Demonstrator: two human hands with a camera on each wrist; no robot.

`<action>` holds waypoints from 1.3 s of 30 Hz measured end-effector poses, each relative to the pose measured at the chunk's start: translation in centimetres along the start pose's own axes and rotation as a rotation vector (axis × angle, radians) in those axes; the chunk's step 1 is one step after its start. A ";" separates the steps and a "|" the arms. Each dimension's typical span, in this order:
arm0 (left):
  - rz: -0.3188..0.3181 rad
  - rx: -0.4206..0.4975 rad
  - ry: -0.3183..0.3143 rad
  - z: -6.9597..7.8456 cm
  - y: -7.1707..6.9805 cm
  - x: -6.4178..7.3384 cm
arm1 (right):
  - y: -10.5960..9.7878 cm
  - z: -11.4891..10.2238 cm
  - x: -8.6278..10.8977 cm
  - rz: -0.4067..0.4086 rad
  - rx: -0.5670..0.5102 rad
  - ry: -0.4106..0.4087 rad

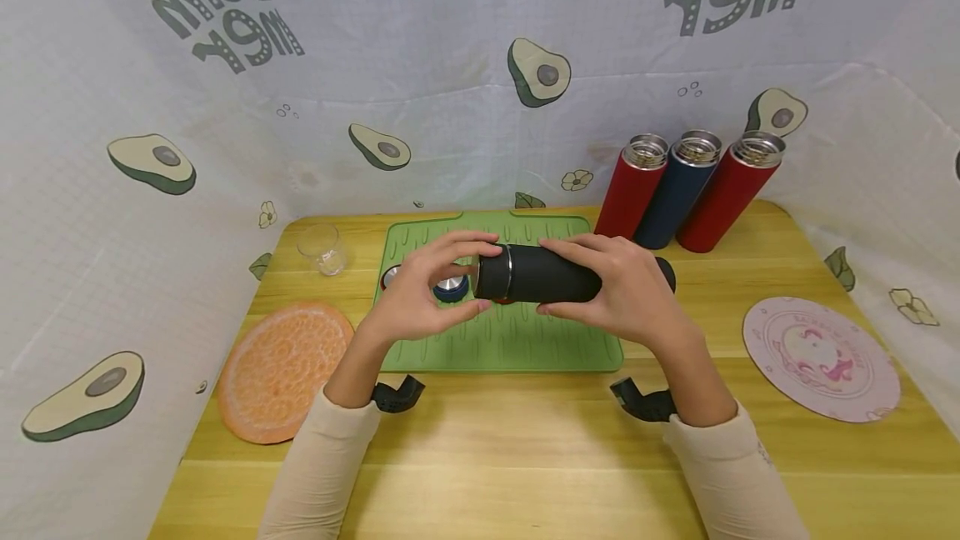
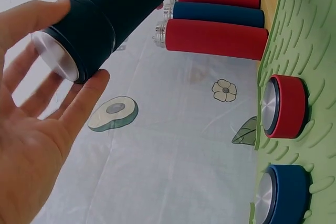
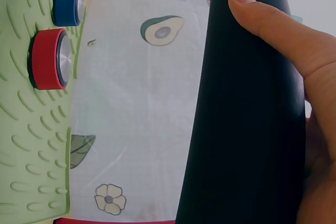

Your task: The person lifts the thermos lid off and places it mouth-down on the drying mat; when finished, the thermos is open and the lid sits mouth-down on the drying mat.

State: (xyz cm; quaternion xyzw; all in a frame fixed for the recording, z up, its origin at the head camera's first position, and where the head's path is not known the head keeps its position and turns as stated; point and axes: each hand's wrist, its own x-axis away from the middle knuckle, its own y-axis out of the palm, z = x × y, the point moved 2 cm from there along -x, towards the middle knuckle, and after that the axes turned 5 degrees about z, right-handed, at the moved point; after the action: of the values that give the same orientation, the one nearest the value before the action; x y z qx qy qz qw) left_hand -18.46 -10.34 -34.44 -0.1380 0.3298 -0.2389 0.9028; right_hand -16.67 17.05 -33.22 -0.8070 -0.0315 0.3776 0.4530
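A black thermos bottle [image 1: 558, 273] lies sideways in the air above the green drying mat [image 1: 555, 352], its silver-topped lid [image 2: 79, 40] on, pointing left. My left hand [image 1: 423, 286] holds that lid between thumb and fingers. Around the bottle's body curl the thumb and fingers of my right hand [image 1: 630, 286]. On the mat, partly hidden by hands and bottle, sit a blue lid [image 1: 451, 290] and a red lid [image 2: 291, 106]; another red lid [image 1: 390, 276] is at the left. Behind to the right, a red bottle [image 1: 633, 190], a blue bottle [image 1: 677, 190] and a second red bottle [image 1: 727, 198] stand lidless.
A clear glass [image 1: 324, 250] stands at the table's back left. In front of it lies an orange-slice placemat [image 1: 288, 369]. A round pink mat [image 1: 821, 357] lies on the right. Behind the table hangs a printed white cloth [image 1: 450, 65].
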 end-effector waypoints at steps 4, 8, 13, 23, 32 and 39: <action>0.053 0.007 -0.084 -0.1 0.1 0.1 | 0.0 -0.1 0.0 0.000 0.004 -0.007; 0.100 -0.024 -0.192 -0.2 0.3 0.2 | 0.0 -0.1 0.0 0.005 0.027 -0.017; 0.099 -0.041 -0.250 -0.5 0.5 0.1 | -0.1 -0.1 0.0 0.011 0.049 -0.017; -0.028 -0.188 0.100 0.1 0.1 0.0 | -0.2 0.0 0.1 -0.009 0.013 -0.003; -0.003 -0.052 0.005 0.0 0.4 0.0 | -0.1 0.1 0.2 -0.023 0.008 0.001; 0.077 -0.054 -0.148 -0.5 0.7 0.2 | 0.1 0.3 0.1 0.006 0.038 -0.008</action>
State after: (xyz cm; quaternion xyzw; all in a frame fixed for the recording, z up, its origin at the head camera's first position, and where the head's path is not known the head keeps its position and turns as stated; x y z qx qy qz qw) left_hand -18.46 -9.88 -35.18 -0.1668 0.2738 -0.1840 0.9291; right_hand -16.78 17.23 -33.39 -0.7966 -0.0239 0.3828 0.4672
